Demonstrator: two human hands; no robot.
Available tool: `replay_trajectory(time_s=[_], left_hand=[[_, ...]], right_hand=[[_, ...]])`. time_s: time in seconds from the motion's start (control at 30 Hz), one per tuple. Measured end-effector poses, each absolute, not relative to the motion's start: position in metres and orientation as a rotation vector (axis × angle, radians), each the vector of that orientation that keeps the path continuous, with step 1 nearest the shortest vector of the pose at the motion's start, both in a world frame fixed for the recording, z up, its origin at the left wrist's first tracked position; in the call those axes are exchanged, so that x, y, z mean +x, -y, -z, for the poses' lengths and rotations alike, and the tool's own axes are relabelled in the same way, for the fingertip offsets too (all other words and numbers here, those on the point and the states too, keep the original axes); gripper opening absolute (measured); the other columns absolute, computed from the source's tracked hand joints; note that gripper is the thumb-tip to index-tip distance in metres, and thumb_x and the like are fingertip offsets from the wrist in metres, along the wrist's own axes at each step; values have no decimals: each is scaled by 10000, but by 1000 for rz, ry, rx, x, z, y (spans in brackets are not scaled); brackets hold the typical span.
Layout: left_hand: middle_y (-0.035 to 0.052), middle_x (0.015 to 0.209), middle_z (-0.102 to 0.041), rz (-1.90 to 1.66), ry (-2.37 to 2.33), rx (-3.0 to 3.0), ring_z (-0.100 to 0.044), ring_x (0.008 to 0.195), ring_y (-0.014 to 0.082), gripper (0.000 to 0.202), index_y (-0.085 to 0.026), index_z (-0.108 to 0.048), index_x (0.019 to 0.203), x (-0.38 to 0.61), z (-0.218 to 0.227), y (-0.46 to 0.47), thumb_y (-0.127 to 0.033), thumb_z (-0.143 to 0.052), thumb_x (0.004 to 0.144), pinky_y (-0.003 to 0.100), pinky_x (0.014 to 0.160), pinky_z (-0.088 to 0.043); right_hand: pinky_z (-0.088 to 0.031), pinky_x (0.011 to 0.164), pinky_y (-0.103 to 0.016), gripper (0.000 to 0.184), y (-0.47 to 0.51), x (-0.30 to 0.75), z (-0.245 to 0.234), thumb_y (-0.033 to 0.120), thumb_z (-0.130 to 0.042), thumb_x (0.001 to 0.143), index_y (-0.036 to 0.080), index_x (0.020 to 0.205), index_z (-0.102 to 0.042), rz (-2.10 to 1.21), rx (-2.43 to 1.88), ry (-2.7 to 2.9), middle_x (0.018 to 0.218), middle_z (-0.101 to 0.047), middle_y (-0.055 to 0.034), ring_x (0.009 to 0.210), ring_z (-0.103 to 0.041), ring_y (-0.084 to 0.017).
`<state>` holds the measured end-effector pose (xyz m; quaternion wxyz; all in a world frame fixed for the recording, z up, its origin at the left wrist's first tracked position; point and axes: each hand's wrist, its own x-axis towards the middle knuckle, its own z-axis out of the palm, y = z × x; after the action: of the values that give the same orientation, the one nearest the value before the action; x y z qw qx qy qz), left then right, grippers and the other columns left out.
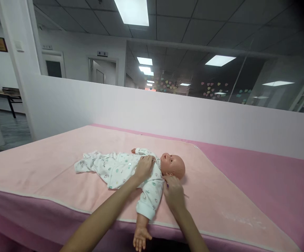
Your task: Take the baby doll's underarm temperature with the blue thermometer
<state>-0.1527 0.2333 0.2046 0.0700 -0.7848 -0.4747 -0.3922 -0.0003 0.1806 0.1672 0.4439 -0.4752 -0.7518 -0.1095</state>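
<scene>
A bald baby doll [173, 166] lies on its back, head to the right, in a white patterned outfit [120, 169]. My left hand [144, 167] rests on its chest, closed, with fingers curled at the shirt's front near the collar. Beside the doll's neck and shoulder, my right hand [173, 192] is closed around a thin stick-like object [186, 196]. One end pokes out past the back of the hand, and a small purple spot shows by the fingers. Its exact kind is unclear. The doll's near arm hangs over the front edge.
A peach mat [49, 164] with a pale border covers much of the pink padded table [246, 164]. Behind it runs a low white wall [167, 113] with a glass partition above. At the far left stands a desk [3, 92] beyond a white pillar.
</scene>
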Motion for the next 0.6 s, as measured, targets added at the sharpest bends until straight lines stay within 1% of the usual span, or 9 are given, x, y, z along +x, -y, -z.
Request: replay_trajectory(time_s=[0.1,0.2,0.27,0.47,0.6], left_hand=[[24,787,-573,1333,1484,-2394,-494,707,135,258,-179,-492,808,-156,-206,-237,-263,-253,858,277,674,-335],[20,734,-572,1496,1553,-2461,-493,639,123,228,-174,-504,798,-162,-206,-242,-273,-303,835,246,587,-334],[14,710,-569,1602,1597,-2487,-490,619,117,229,-173,-513,792,-165,-205,-245,-282,-315,826,234,559,-332],[9,753,-590,1762,1615,-2486,-514,685,118,298,-175,-538,785,-163,-205,-241,-362,-309,825,226,616,-356],[4,738,-583,1819,1573,-2501,-514,691,116,318,-175,-537,762,-161,-207,-236,-387,-309,823,221,628,-359]], right_hand=[[-412,769,-302,275,-205,-44,-188,140,-359,769,149,958,-558,157,-1090,1706,877,-604,-78,849,-529,-176],[-417,784,-290,268,-229,-78,-199,169,-347,780,136,958,-545,-14,-1031,1557,922,-595,-88,873,-529,-169],[-417,789,-283,269,-237,-89,-197,173,-339,783,137,956,-542,-99,-1003,1486,929,-594,-85,874,-531,-161],[-408,810,-288,296,-230,-81,-181,175,-346,775,156,1017,-514,-208,-979,1423,979,-582,-74,910,-525,-162],[-408,820,-278,283,-228,-74,-179,189,-359,785,164,1018,-518,-271,-961,1426,999,-587,-66,928,-531,-156]])
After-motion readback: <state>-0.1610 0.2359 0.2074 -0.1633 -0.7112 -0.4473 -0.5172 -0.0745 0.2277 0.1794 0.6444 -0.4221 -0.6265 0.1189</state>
